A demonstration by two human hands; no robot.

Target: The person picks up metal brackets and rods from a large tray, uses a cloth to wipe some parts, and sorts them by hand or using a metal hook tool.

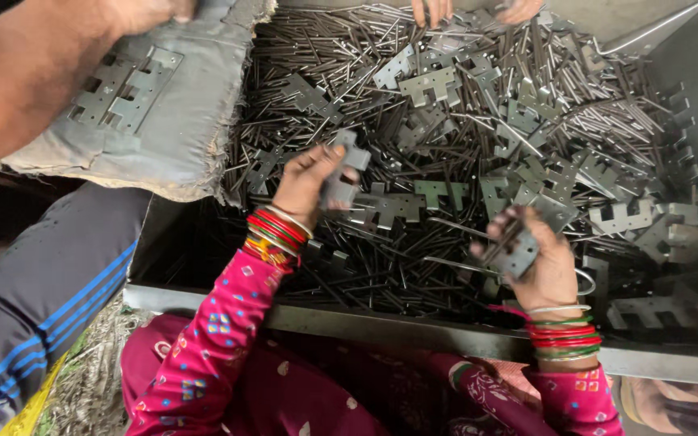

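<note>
A large metal tray (414,333) was seen, filled with thin dark metal rods (349,81) and many flat notched metal plates (438,85), which lay mixed over most of its floor. The left hand (309,182) was held over the middle of the tray, somewhat toward its near edge, and a grey notched plate (347,169) was pinched between its thumb and bent fingers; the plate was lifted a little above the rods. The right hand (539,262) was held near the near edge of the tray, more to the right, and it was closed around a small stack of plates (517,252) (how many could not be counted). Red, green and silver bangles were worn on both wrists, and pink patterned sleeves were seen below them. At the far left corner, a grey padded cloth (179,121) was laid over the tray's edge, with two notched plates (123,93) resting on it, and the arm of another person (34,73) was stretched above this cloth. At the far edge, fingertips of another person (434,10) were touching the rods.
</note>
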